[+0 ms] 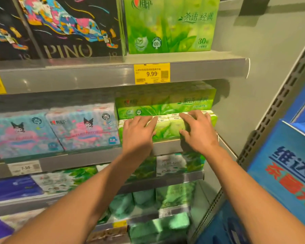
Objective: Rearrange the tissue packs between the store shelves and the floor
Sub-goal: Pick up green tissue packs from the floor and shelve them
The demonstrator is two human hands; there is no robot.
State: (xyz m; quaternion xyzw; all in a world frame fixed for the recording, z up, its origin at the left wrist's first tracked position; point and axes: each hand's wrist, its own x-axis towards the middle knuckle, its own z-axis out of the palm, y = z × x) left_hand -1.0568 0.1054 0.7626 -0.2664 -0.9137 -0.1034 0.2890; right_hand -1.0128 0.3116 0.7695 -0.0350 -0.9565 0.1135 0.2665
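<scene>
Both hands lie flat, fingers spread, on the front green tissue pack (167, 128) at the right end of the middle shelf (99, 160). The left hand (136, 133) covers the pack's left part; the right hand (198, 130) covers its right part, thumb against the front face. Neither hand closes around the pack; both press on it, palms down. The pack sits at the shelf's front edge. A second green pack (165, 103) stands directly behind it, touching. Just beside on the left lie two pastel cartoon-printed packs (84, 127). Above, the upper shelf edge carries a yellow price tag (151, 73) reading 9.99, with a large green pack (171, 23) on top. A blue carton (285, 169) stands at the right.
</scene>
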